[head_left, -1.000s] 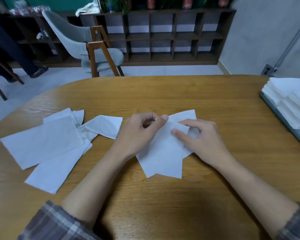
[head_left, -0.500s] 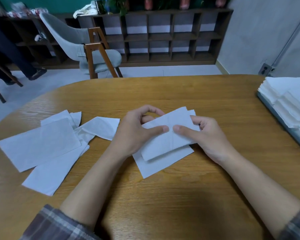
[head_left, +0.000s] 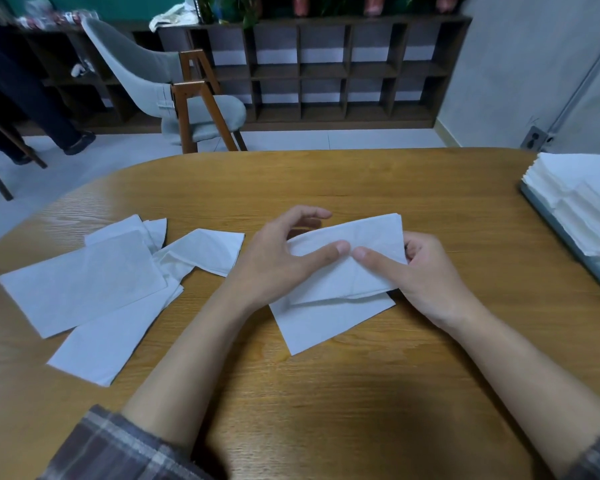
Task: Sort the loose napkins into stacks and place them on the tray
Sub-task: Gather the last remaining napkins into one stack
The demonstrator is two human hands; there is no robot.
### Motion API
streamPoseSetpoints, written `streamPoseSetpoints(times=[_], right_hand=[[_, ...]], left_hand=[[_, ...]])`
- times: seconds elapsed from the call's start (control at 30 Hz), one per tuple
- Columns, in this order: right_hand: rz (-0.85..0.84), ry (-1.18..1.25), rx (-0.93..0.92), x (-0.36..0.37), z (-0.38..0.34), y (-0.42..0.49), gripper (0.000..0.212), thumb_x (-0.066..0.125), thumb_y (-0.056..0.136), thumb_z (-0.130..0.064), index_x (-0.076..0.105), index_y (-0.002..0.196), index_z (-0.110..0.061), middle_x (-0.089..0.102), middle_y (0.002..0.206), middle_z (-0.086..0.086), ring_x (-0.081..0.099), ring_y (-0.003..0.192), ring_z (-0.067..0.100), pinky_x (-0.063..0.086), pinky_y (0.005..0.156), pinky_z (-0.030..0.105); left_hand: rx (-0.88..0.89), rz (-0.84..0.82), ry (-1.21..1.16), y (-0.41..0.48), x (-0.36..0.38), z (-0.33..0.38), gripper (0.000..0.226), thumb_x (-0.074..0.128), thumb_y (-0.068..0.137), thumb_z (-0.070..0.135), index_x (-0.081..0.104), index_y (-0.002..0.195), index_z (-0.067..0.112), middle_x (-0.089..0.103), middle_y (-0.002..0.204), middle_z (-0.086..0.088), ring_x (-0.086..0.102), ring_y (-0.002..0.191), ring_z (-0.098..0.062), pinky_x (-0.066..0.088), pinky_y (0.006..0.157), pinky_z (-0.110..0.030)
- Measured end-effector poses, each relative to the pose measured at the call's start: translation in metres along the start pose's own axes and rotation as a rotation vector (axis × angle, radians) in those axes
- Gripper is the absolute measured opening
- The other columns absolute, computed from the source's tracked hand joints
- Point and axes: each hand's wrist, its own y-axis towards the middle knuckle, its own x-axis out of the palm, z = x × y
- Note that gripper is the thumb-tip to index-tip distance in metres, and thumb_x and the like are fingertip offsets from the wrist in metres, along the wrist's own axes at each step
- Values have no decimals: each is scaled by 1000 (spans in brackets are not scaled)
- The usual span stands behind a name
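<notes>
Loose napkins (head_left: 84, 289) lie overlapped on the wooden table (head_left: 326, 403) at the left of the frame, white sheets fanned over one another, one of them with a corner folded up towards the centre. In the middle of the frame I hold the top napkin (head_left: 357, 268) between both hands, lifted a little and tilted. My left hand (head_left: 274, 268) pinches its left end, thumb laid across the near face and fingers curled behind. My right hand (head_left: 430, 275) pinches the right end the same way, thumb on the front, fingers wrapped round the back edge. My two thumb tips nearly meet at the sheet's middle. Just under it the bottom napkin (head_left: 326, 327) lies flat on the table, its lower corner pointing towards the bottom of the frame. At the right edge of the frame stacked napkins (head_left: 582, 188) sit in layered piles on the grey tray (head_left: 548, 213), well apart from my hands. My plaid sleeves (head_left: 118, 445) show in the lower corners. Beyond the table, in the upper part of the frame, stand a grey chair (head_left: 146, 74) with wooden legs and a dark shelf unit (head_left: 326, 67)
</notes>
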Motion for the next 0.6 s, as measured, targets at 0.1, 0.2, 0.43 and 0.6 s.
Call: streamPoseSetpoints(times=[0.1,0.2,0.43,0.6], right_hand=[[3,-6,7,-3,-1,0,21,77,90,-23,79,102,-6,82,99,7,77,88,19,58,76,32],[54,-37,13,-3,0,3,17,76,94,-16,77,108,-7,82,102,7,77,91,20,58,81,40],[-5,-77,-139,-9,2,7,46,73,95,1,65,126,-31,77,111,6,75,100,21,60,86,34],[193,-302,-123,-14,9,14,26,66,97,2,83,91,-17,80,95,-18,69,99,-8,41,88,5]], left_hand=[[-31,-10,-75,-1,0,3,25,81,90,47,70,113,44,76,105,6,72,92,-9,49,63,-18],[1,11,-106,1,2,1,23,82,92,29,70,110,37,74,100,-5,73,86,-22,48,57,-21],[42,33,-29,0,6,-4,43,86,88,25,61,120,40,71,95,-7,71,83,-22,61,73,-43],[36,-25,347,-3,9,-7,73,91,76,46,41,131,44,60,100,14,60,82,-5,54,75,-32]])
